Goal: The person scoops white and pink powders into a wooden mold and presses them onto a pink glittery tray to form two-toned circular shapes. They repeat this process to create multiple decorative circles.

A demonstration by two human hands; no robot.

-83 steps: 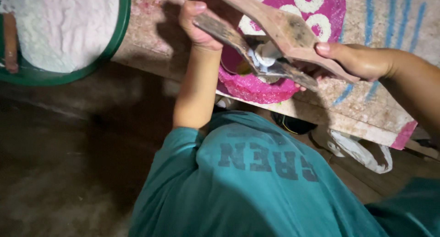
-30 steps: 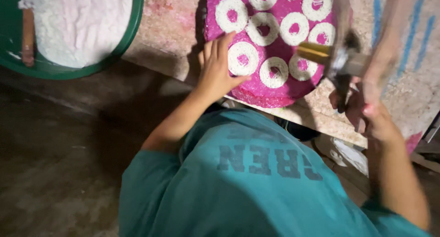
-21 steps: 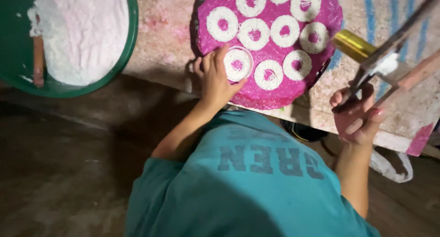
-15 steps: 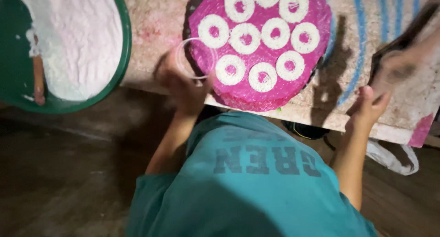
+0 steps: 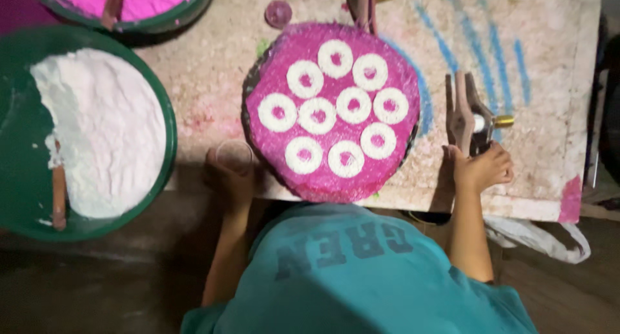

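Table [image 5: 516, 43]: a pale, worn top smeared with pink dust and streaked with blue lines at the right; it carries nearly everything in view.
White powder basin [image 5: 169, 153]: a big green round basin at the left edge, heaped with white powder, with a brown stick handle [image 5: 59, 196] lying in it.
Pink disc [image 5: 330, 111]: a round slab coated in bright pink powder, lying near the table's front edge between the two hands; it bears nine white rings [image 5: 318, 115], each with a pink centre, set in rough rows.
Pink powder basin [image 5: 161, 18]: a second green basin at the top left, only partly in view, holding pink powder and another stick.
Shirt [image 5: 361, 276]: the person's teal top fills the bottom of the view.
Plastic bag [image 5: 542, 234]: a crumpled white one hanging below the table's right front edge.
Wooden tool [image 5: 468, 114]: a forked brown piece lying on the table right of the disc, with a small brass-coloured part at its side.
Right hand [image 5: 481, 169]: at the table's front edge, fingers curled, touching the near end of the wooden tool; whether it grips it, I cannot tell.
Left hand [image 5: 226, 176]: in shadow at the front edge, just left of the disc, fingers closed around a small clear ring mould [image 5: 234, 156].
Small pink cap [image 5: 278, 13]: a little round piece beyond the disc.
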